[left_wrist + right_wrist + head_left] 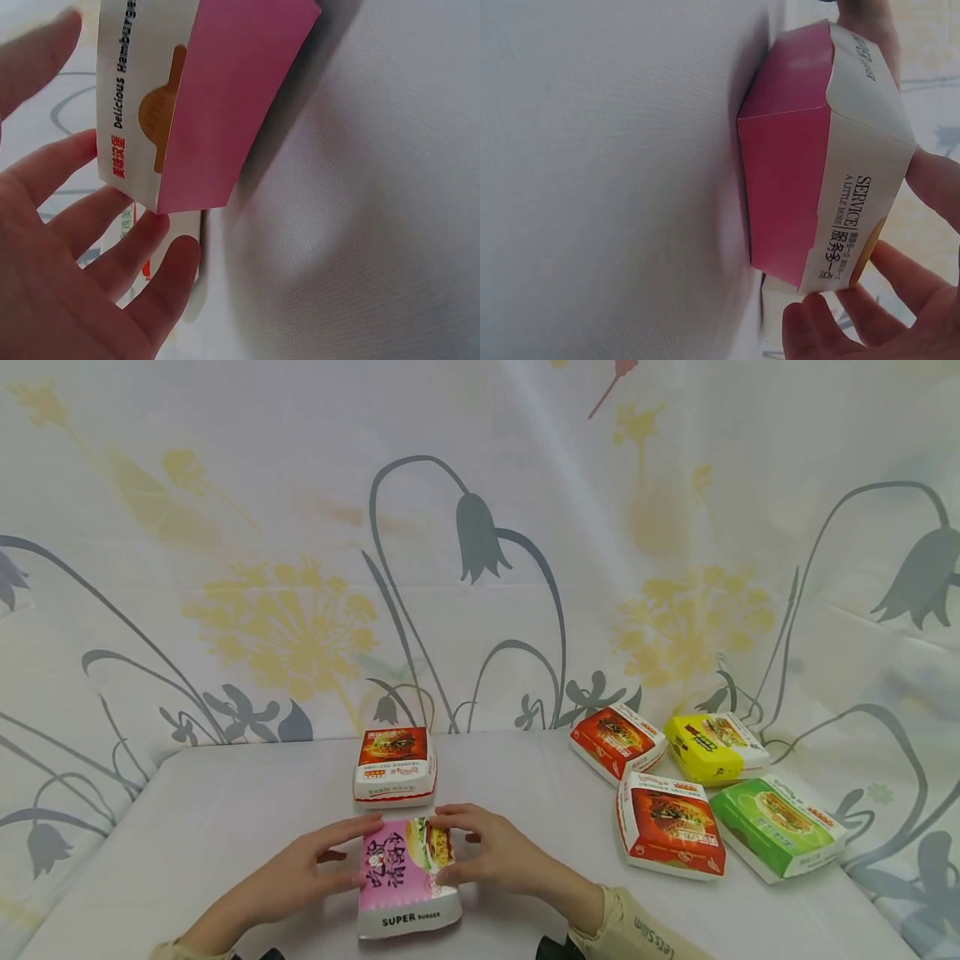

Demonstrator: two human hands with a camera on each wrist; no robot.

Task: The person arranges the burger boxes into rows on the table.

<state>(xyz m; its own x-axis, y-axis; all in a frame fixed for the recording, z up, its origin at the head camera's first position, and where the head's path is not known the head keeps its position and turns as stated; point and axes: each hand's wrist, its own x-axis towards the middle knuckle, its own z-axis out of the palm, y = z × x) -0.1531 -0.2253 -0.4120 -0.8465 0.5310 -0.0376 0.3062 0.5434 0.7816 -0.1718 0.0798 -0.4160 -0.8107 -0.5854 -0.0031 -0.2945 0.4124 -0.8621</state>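
A pink and white burger box (402,881) printed "SUPER BURGER" lies lid up on the white tabletop, between both hands. My left hand (303,870) is at its left side, fingers stretched toward the far left corner; in the left wrist view the fingertips touch the box's edge and the thumb stands apart from it. On the other side, my right hand (504,853) touches the box's right side, with its fingers at the far right corner and the thumb along the lid. Just beyond stands a red and white food box (395,767).
Toward the right lie several more food boxes: one red box (617,742) at the back, another red box (670,824) in front, a yellow box (716,747) and a green box (780,825). A flower-patterned curtain (480,610) hangs behind the table.
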